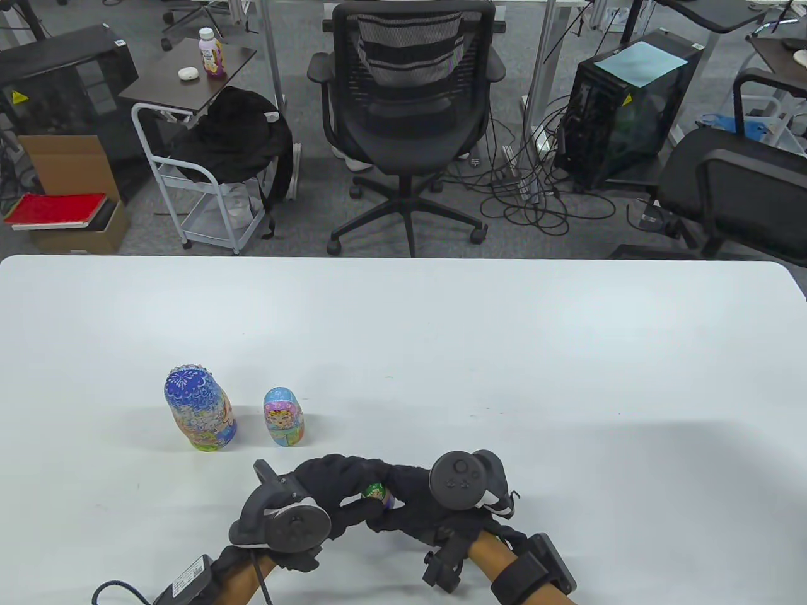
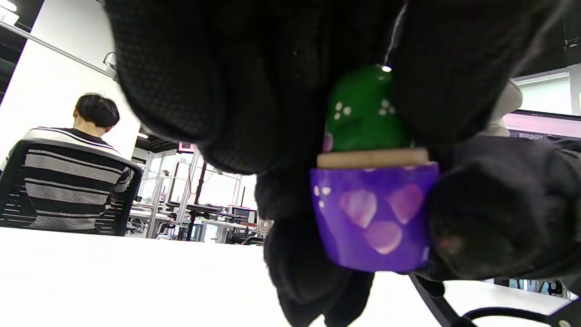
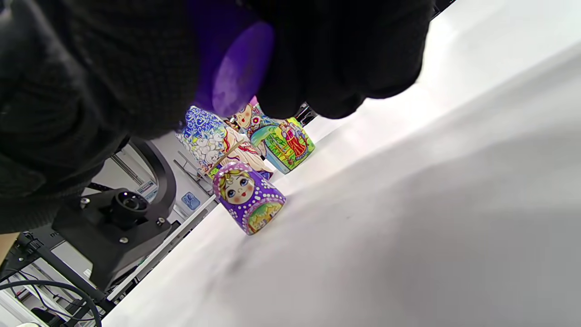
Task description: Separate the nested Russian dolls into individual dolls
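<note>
Both hands meet low in the table view around a small doll (image 1: 376, 493). In the left wrist view a purple lower half (image 2: 374, 213) with pink hearts holds a smaller green doll (image 2: 365, 113) that sticks up above its bare wooden rim. My left hand (image 1: 343, 498) grips the green doll from above. My right hand (image 1: 403, 501) holds the purple lower half, which also shows between its fingers (image 3: 236, 68). A large blue doll (image 1: 200, 409) and a medium light-blue doll (image 1: 284, 417) stand on the table beyond the hands.
A small purple doll (image 3: 248, 197) with a painted face stands on the white table (image 1: 504, 378) near the hands; it is hidden in the table view. An office chair (image 1: 406, 113) stands beyond the far edge.
</note>
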